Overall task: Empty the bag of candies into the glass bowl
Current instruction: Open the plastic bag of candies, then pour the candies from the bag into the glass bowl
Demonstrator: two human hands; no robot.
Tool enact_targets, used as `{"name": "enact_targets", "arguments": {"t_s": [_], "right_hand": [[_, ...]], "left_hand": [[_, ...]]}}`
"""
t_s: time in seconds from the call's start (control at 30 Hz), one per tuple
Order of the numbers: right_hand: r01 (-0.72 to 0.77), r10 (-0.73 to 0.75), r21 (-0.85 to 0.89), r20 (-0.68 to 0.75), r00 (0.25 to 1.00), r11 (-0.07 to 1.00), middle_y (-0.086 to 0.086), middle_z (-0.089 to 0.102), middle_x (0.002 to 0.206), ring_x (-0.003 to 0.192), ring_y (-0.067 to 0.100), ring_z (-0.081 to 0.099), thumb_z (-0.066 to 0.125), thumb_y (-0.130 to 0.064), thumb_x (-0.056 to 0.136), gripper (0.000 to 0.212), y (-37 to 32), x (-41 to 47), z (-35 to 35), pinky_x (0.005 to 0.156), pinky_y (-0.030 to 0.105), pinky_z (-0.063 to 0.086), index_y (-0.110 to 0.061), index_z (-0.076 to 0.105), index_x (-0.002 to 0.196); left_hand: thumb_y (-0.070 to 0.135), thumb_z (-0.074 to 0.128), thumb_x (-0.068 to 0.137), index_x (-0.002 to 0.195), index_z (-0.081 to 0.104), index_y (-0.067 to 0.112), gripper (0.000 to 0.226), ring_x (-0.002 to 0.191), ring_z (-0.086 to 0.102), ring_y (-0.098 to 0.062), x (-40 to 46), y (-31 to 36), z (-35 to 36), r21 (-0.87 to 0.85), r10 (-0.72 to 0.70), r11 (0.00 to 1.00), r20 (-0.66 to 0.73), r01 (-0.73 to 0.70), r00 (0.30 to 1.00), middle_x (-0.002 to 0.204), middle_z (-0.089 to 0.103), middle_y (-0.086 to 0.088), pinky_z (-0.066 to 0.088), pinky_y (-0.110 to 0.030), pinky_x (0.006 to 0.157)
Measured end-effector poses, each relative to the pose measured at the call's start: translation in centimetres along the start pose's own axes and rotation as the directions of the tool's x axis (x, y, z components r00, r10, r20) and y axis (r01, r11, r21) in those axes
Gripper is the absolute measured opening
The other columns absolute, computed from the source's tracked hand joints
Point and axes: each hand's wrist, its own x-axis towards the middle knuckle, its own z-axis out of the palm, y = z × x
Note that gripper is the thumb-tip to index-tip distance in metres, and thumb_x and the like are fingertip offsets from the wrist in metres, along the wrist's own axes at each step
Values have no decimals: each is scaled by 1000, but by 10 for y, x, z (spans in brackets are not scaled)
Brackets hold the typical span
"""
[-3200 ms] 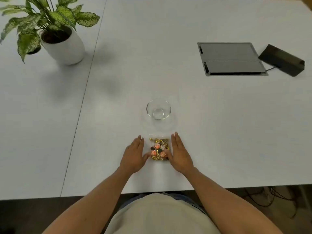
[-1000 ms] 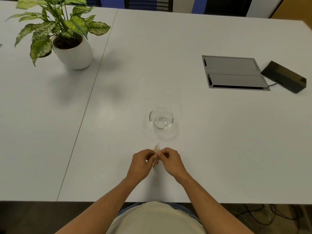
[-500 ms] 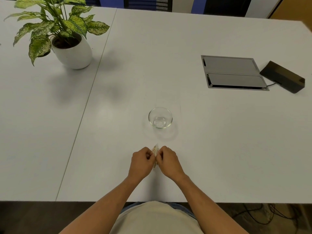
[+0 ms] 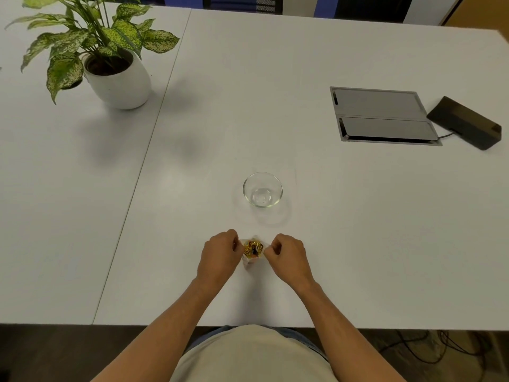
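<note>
hands pinching bag of candies point(image 4: 253, 250) open, left hand point(image 4: 219, 256), right hand point(image 4: 289, 257), glass bowl point(image 4: 262, 189) beyond

The two hands are pulling apart now. A moment ago they were pressed close together with only a thin edge of the bag of candies point(image 4: 252, 250) peeking out. The left hand point(image 4: 219, 256) is moving toward 9 o'clock and the right hand point(image 4: 289, 257) toward 3 o'clock, each pinching one side of the top. The bag's mouth is opening wide between them, and the gold and pink candies point(image 4: 253, 247) inside are showing again.
</note>
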Motion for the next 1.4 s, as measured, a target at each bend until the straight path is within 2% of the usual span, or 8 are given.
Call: {"name": "enact_targets", "arguments": {"t_s": [0.23,0.37,0.53,0.67,0.77,0.9,1.13,1.4], "right_hand": [[-129,100,379,97,990,916,9,72,82,78,22,69,64,-15,86,14,14,3,-7,71,31,59,-5,67,78],[-314,206,697,237,950,645,17,69,96,88,27,71,66,-25,90,24,26,3,-4,77,44,61,-1,66,88],[-468,306,809,373,876,356,18,70,111,103,36,67,48,-46,97,47,39,1,6,82,48,59,-6,64,115],[-479,253,868,437,863,135,27,63,125,114,43,60,38,-19,101,37,40,7,2,98,56,49,-2,60,126],[-447,220,894,438,872,-7,31,59,126,116,48,57,35,-10,96,40,40,15,-4,90,54,54,4,55,128],[-399,243,914,405,881,-75,20,66,105,77,30,67,40,-18,98,30,41,22,-11,64,39,59,-5,62,115],[-355,304,926,377,875,-129,14,63,102,71,24,67,43,-19,98,20,45,36,-15,56,34,57,-13,60,106],[-320,413,937,239,879,138,3,69,103,82,20,70,55,-30,96,18,35,67,-33,57,32,58,-19,64,106]], "left_hand": [[18,55,91,90,66,6,16,75,64,-26,9,14,-15,67,83,994,119,-91,989,84,71,-10,55,-40,67],[18,57,89,90,66,5,16,77,65,-26,13,34,-21,58,123,989,148,-133,981,84,71,-11,57,-41,69],[18,62,86,90,70,7,14,77,68,-22,15,58,-26,-75,155,987,149,-145,977,83,72,-9,59,-37,70],[14,64,85,83,69,5,10,59,73,-17,17,72,-29,-345,132,937,204,-55,970,69,74,-12,63,-38,68],[9,64,84,82,68,1,10,58,74,-21,22,76,-29,-472,105,882,228,16,968,67,74,-16,64,-41,67],[8,65,86,84,68,-1,9,61,74,-24,32,74,-28,-546,59,835,203,63,977,66,70,-12,64,-40,66],[17,67,88,92,69,9,9,76,73,-22,64,51,-17,-619,-123,763,143,186,982,85,69,-7,63,-33,67],[15,69,86,124,58,15,40,98,67,-27,120,16,4,-520,-310,787,133,333,941,130,57,-5,52,-37,90]]}}
